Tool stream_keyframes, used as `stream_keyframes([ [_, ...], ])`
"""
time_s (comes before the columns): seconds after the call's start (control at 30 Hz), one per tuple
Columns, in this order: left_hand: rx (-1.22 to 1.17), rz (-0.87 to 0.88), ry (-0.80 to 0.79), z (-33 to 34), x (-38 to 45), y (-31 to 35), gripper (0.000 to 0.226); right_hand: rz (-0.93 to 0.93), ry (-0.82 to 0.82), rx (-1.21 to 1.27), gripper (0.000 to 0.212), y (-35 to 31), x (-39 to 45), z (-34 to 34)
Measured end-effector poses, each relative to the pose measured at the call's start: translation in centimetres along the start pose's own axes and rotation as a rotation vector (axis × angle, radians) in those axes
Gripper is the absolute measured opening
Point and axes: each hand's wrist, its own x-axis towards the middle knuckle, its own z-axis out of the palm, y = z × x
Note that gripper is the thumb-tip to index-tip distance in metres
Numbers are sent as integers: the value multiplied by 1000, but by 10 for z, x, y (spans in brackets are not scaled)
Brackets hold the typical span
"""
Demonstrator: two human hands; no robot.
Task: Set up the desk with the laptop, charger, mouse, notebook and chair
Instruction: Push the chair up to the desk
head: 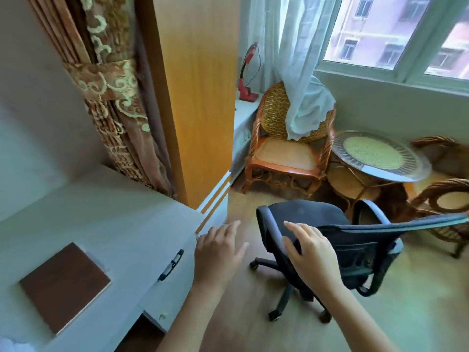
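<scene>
Right hand (308, 246) on chair (355, 240), fingers spread

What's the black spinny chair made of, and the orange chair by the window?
The office chair looks like black mesh fabric on a plastic frame: its back shows fine netting. The armchair looks like woven rattan or wicker with glossy orange-brown varnish: basket-like weave and twisted arms.

I see the right hand (311, 246) resting on the top edge of the black office chair (337, 240), fingers (295, 228) spread over its backrest. Left hand (219, 250) open, hovering beside the counter (101, 214), touching nothing. Brown notebook (64, 285) lies flat on the counter. Wicker chair (286, 148) stands by the window.
</scene>
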Motion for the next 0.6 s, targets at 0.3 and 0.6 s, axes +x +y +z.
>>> stream_keyframes([
  [0.3, 32, 77, -3, 71, 50, 117, 51, 21, -30, 19, 31, 135, 23, -21],
  [0.6, -56, 122, -4, 141, 83, 249, 52, 27, -49, -44, 33, 282, 42, -51],
])
